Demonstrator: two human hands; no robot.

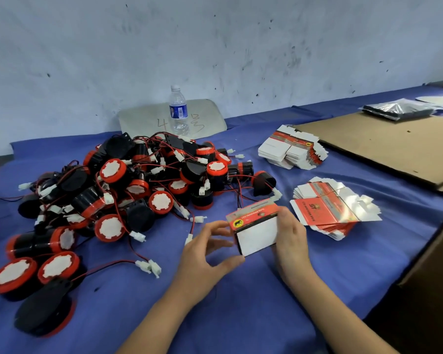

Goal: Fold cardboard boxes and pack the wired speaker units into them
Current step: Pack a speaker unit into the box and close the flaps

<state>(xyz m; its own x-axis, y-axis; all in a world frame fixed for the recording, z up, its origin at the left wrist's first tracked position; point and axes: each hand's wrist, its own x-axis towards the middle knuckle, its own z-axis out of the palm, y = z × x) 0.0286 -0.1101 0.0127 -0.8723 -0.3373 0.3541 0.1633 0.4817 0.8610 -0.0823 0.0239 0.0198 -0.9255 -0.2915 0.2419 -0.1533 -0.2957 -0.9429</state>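
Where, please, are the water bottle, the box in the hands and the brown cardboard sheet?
water bottle (pixel 178 111): head view, on its label.
box (pixel 257 235): head view, white front face.
brown cardboard sheet (pixel 384 141): head view, bare middle.

Pale grey board (pixel 143 118) leaning at the wall: handwritten "4" in dark marker, then one handwritten character, apparently "号".

Clear plastic water bottle (pixel 178 111): blue label with a small portrait; brand not legible.

Red and white folded cardboard box (pixel 253 223): black elephant emblem in a yellow oval on the red band; the print beside it is too small to read.

Near stack of flat red and white box blanks (pixel 327 210): gold letters "ST" on the top red panel; smaller print illegible.
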